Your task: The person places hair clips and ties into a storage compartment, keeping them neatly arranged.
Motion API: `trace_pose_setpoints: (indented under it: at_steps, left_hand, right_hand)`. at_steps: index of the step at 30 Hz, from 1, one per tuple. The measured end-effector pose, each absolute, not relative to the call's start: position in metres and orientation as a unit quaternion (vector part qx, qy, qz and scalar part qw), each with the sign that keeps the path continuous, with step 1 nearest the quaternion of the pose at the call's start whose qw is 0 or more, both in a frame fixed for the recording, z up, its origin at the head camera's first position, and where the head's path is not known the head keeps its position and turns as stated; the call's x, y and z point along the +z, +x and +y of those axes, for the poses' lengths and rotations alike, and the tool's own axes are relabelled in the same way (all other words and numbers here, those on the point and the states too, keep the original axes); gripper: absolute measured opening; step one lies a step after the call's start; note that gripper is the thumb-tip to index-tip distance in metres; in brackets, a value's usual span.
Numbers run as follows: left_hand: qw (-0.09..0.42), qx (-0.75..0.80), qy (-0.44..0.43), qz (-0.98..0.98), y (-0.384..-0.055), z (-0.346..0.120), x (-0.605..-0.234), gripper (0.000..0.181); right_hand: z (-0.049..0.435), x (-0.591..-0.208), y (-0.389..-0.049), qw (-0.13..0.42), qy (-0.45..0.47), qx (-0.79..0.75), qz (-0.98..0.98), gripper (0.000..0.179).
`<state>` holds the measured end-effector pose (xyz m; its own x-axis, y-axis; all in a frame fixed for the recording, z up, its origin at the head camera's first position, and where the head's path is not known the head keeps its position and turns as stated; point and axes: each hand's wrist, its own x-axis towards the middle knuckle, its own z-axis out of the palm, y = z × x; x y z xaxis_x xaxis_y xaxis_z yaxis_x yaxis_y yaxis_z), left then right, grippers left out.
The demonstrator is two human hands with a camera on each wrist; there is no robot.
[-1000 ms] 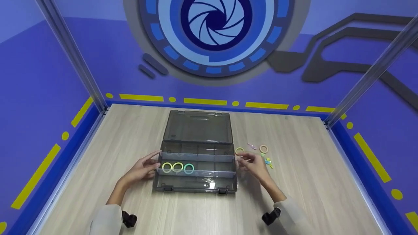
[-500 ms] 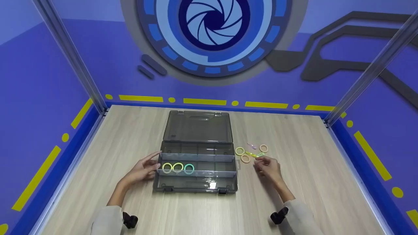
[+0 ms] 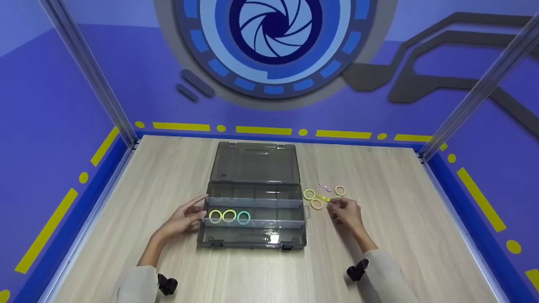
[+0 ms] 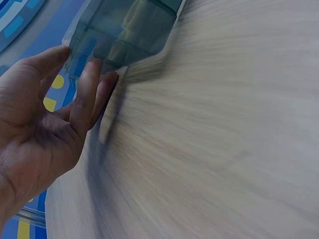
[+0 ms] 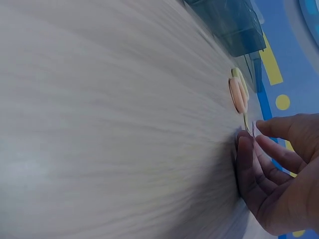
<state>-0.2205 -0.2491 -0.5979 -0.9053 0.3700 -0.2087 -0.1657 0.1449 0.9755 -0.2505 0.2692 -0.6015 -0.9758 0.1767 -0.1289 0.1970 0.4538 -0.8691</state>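
My left hand (image 3: pixel 181 219) is at the left side of a smoky clear compartment box (image 3: pixel 254 245), its fingers extended and touching the wall. Inside, a row of hair ties stands in the middle section: two yellow ones and a teal one (image 3: pixel 244 217). My right hand (image 3: pixel 347 212) is over the small pile right of the box. Its fingertips come right by the end of a yellow hair clip (image 3: pixel 322 198); in the right wrist view the thumb stands apart from the fingers. A green clip (image 3: pixel 337 197) is mostly hidden behind this hand.
Beside the clips lie a yellow hair tie (image 3: pixel 309 194), two peach ones, the nearer peach tie (image 3: pixel 316 204) beside the box, and a pink-purple clip (image 3: pixel 324 187). The box lid (image 3: pixel 255 164) lies folded back. Blue printed panels (image 3: pixel 269 115) enclose the wooden table.
My right hand has moved right from beside the box, uncovering the near peach tie and the yellow clip. The blue-and-yellow piece seen earlier is now out of sight. My left hand stays put.
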Motion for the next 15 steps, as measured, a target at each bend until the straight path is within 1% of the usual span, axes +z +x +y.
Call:
trace_pose_setpoints:
  at_steps: [8, 15]
  left_hand:
    - [0.206, 0.654, 0.074, 0.724, -0.221, -0.249, -0.599, 0.069]
    - [0.201, 0.648, 0.077, 0.731, -0.219, -0.249, -0.598, 0.068]
  right_hand:
    - [0.266, -0.602, -0.260, 0.010, 0.112, -0.488, 0.866, 0.023]
    - [0.263, -0.602, -0.263, 0.012, 0.093, -0.476, 0.875, 0.022]
